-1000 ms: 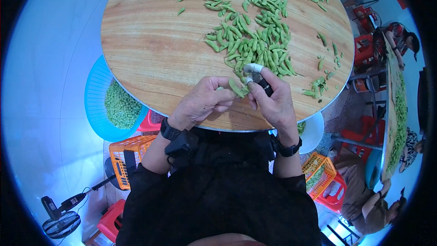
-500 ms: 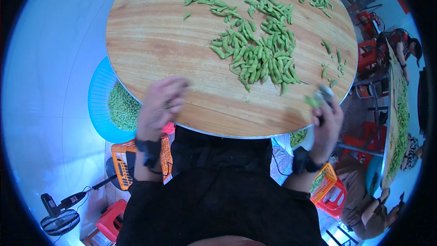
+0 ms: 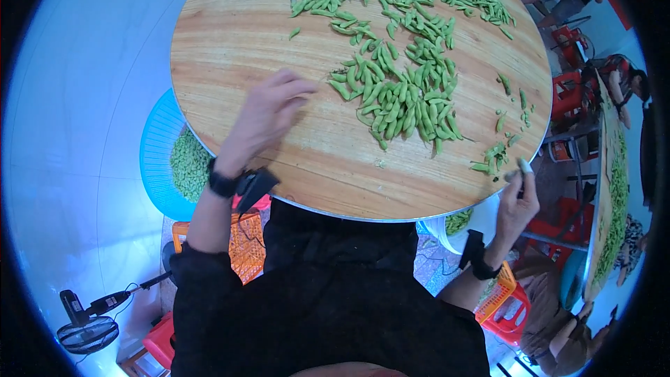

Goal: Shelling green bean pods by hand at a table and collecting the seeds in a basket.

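Green soybean pods (image 3: 401, 101) lie heaped on the round wooden table (image 3: 237, 42), trailing toward its far side. My left hand (image 3: 273, 108) is over the table just left of the near heap, fingers stretched toward the pods and nothing visible in them. At the near right rim is my right hand (image 3: 518, 202), its fingers loosely bent and a little apart. A whitish covering (image 3: 525, 166) shows on one fingertip. I see nothing held there, though part of the palm is hidden. Just beyond that hand lies a small pile of green scraps (image 3: 494, 158).
Below the left rim stands a blue basket (image 3: 155, 160) of shelled beans (image 3: 188, 167). A white bucket (image 3: 481, 220) with pods is under the right rim. Orange crates (image 3: 246, 248), a fan (image 3: 87, 331) and red stools (image 3: 160, 342) stand around. People sit at another table (image 3: 601, 216) on the right.
My left hand has moved forward and right, toward the heap, and its fingers have straightened. The right hand has let go of green scraps onto the table and drawn back to the rim.
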The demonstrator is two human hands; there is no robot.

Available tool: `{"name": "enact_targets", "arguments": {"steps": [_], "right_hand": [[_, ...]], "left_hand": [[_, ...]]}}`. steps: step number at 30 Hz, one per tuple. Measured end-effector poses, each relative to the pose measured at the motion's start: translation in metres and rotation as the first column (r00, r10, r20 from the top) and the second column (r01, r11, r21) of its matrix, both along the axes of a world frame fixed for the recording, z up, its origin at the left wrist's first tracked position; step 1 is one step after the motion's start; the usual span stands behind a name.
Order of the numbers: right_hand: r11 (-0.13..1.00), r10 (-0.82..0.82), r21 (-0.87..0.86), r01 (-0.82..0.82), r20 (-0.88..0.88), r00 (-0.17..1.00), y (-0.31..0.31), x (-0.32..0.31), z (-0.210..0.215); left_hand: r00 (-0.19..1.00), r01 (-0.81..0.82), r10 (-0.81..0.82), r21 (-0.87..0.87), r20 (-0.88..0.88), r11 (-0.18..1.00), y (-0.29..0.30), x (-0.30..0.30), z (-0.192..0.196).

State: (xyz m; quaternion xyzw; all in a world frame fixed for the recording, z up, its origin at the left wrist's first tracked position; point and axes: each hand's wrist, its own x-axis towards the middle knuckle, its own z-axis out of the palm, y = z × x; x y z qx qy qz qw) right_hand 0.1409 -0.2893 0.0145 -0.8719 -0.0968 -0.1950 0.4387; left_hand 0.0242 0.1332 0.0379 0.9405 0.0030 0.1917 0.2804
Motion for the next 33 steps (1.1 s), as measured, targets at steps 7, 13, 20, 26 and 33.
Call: {"name": "enact_targets", "arguments": {"steps": [7,13,20,26,33], "right_hand": [[0.907,0.405,0.242,-0.344,-0.28,0.871,0.091,-0.037,0.016],[0.65,0.733,0.681,-0.337,-0.447,0.513,0.14,-0.051,0.015],[0.532,0.839,0.776,-0.338,-0.427,0.337,0.157,-0.053,0.014],[0.424,0.905,0.866,-0.266,-0.394,0.161,0.15,-0.04,0.005],[0.542,0.839,0.756,-0.368,-0.461,0.289,0.147,-0.052,0.008]], "left_hand": [[0.996,0.036,-0.022,0.155,-0.092,0.987,-0.017,0.049,-0.023],[0.885,-0.182,-0.252,-0.789,-0.392,0.587,-0.072,0.007,0.005],[0.915,-0.216,-0.169,-0.797,-0.368,0.564,-0.098,-0.017,-0.005],[0.902,-0.243,-0.36,-0.97,-0.237,0.028,-0.095,-0.021,-0.022],[0.878,-0.266,-0.393,-0.961,-0.274,0.075,-0.108,-0.023,-0.026]]}}
